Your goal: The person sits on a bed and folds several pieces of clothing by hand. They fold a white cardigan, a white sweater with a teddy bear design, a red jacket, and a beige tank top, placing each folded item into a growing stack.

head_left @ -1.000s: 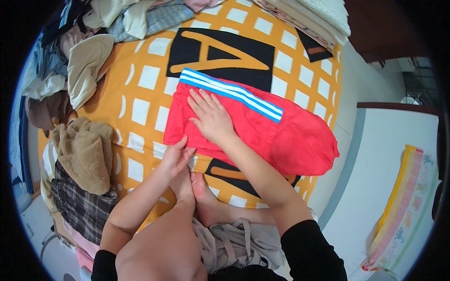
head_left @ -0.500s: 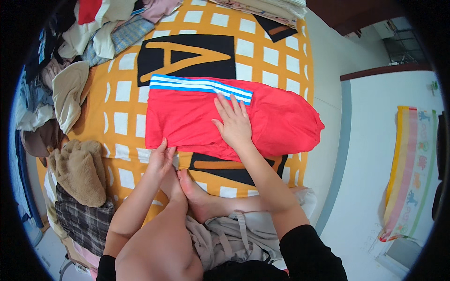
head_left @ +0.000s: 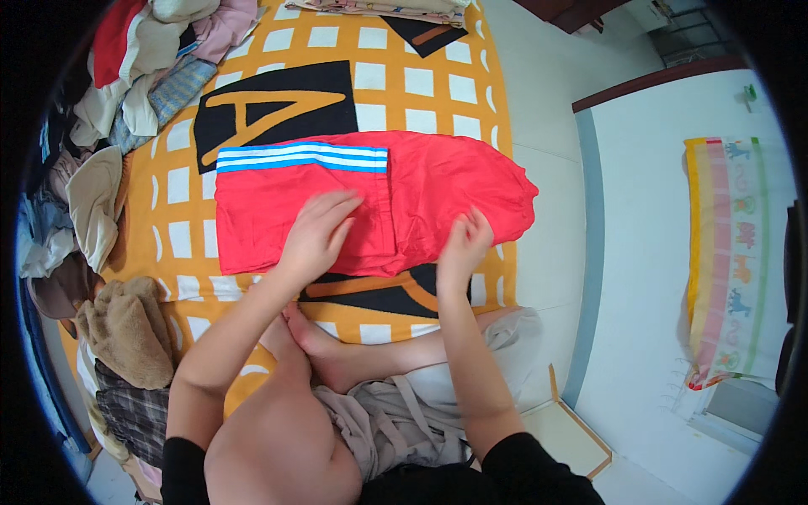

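Observation:
A red garment [head_left: 446, 181] with blue and white side stripes lies across the patterned bedspread [head_left: 429, 109]. Its left part is a flat folded rectangle with the stripes along the far edge, while the right part is puffed up and ends in a gathered edge. My left hand [head_left: 318, 236] is over the folded part, fingers stretched out and thumb apart, slightly blurred. My right hand [head_left: 465, 244] is at the near edge of the puffed part with its fingers curled together. Whether cloth is pinched in them cannot be made out.
At the left is a heap of clothes [head_left: 156, 101], with a beige cap [head_left: 94, 202], a brown fleecy item [head_left: 126, 332] and dark plaid cloth [head_left: 135, 408] nearer me. Folded cloth [head_left: 387, 7] is stacked at the far edge. My bare legs are just below the garment.
My left hand has left the near-left corner and moved over the folded part. The right hand has slid off the stripes toward the near right edge. The view has shifted right.

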Motion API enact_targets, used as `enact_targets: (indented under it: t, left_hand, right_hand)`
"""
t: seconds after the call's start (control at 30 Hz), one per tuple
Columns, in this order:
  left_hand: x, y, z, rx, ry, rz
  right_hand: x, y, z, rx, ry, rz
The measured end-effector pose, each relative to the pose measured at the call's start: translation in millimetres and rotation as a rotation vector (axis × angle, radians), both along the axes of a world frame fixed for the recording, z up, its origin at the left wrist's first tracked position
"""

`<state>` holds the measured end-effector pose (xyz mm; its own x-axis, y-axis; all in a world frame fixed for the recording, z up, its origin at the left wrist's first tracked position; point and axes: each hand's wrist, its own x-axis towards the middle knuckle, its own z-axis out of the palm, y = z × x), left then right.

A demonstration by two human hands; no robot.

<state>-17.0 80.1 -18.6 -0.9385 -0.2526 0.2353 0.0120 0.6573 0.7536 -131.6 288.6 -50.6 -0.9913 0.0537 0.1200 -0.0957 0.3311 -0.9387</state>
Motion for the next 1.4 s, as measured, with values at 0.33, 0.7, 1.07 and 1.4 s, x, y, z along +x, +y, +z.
enact_targets:
  t: [0.33, 0.7, 1.07, 1.4]
  left_hand:
    - [-31.0, 17.0, -45.3, -0.636, -0.353, -0.086]
    - [-29.2, 4.9, -33.1, -0.357, -0.379, -0.171]
    - [100.3, -154.3, -16.5, 1.562, -0.090, 0.446]
    - [43.3, -101.5, 29.2, -0.463, 0.051, 0.225]
  right_hand:
    - [-55.7, 67.0, -13.2, -0.771, -0.513, -0.175]
    - [9.2, -56.9, 107.6, -0.258, -0.001, 0.010]
    - [122.0, -191.1, 39.8, 0.620, 0.284, 1.183]
    - [73.0, -192.1, 31.9, 0.720, 0.438, 0.660]
